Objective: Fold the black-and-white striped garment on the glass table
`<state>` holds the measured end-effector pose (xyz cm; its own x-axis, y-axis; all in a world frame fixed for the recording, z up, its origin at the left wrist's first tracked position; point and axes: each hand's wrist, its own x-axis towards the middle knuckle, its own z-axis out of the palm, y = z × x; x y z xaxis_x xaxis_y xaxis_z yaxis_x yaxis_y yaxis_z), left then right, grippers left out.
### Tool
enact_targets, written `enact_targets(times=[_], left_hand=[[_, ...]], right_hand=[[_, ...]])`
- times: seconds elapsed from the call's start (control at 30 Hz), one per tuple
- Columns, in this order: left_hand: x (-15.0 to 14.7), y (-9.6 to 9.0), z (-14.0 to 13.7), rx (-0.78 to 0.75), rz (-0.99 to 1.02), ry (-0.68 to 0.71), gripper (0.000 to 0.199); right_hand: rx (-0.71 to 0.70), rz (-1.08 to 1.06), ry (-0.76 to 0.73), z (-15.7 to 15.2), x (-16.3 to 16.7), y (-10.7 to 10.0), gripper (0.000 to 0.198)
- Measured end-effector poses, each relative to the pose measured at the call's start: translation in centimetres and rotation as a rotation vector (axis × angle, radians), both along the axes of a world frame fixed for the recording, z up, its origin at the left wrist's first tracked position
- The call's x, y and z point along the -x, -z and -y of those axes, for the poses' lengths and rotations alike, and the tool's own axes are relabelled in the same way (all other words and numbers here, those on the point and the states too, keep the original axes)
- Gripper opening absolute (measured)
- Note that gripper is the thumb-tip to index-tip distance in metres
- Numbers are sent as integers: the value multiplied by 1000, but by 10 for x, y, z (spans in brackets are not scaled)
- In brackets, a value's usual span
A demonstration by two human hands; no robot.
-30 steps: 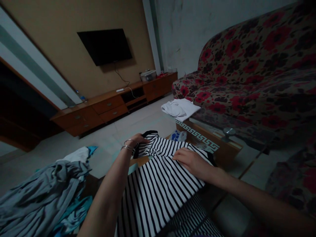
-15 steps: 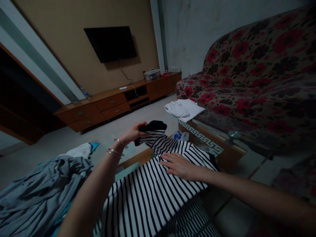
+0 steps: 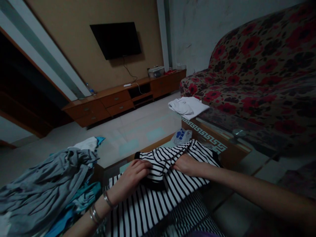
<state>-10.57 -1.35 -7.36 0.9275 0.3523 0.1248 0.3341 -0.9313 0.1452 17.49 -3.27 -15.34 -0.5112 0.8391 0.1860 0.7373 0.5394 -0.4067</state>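
A black-and-white striped shirt (image 3: pixel 150 207) lies spread over the near part of a glass-topped table, one black-edged sleeve folded inward across its body. My left hand (image 3: pixel 134 174), with bracelets at the wrist, is closed on the folded sleeve, fingers curled over the cloth and thumb hidden. My right hand (image 3: pixel 186 164) reaches in beneath the folded striped cloth. Its fingers are covered by the fabric, so their grip does not show.
Grey clothes (image 3: pixel 49 184) are heaped at the left with blue and white pieces. White folded clothes (image 3: pixel 189 107) sit at the table's far end, a plastic bag (image 3: pixel 182 135) nearer. Beyond stand a wooden TV cabinet (image 3: pixel 118 98) and, at right, a flowered sofa (image 3: pixel 247 72).
My left hand has brought the raised sleeve down and toward me, onto the shirt's body. My right hand, earlier flat on top, now has its fingers under the folded cloth.
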Motion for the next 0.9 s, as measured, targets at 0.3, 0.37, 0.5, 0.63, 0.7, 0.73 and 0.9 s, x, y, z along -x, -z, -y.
enact_targets(times=[0.3,0.37,0.5,0.63,0.7,0.73,0.9], left_hand=[[10,50,16,-152,183,-162,49],[11,56,12,-196,225,-230,59],[8,53,7,-197,159,-265,53],[2,33,15,-318,81,-179,32],[0,23,21,-340,-4,-118,28],[-1,20,23,-330,-58,-95,28],[4,25,33,-249,-147,-149,40]], right_hand=[[-134,162,-67,32,-43,-9,25],[-204,113,-75,42,-59,-8,30],[-306,-6,8,52,-78,-10,24],[-407,-3,130,41,-83,-21,38],[-410,33,155,32,-84,-26,46],[-396,51,150,27,-85,-28,47],[-284,153,107,17,-96,-22,29]])
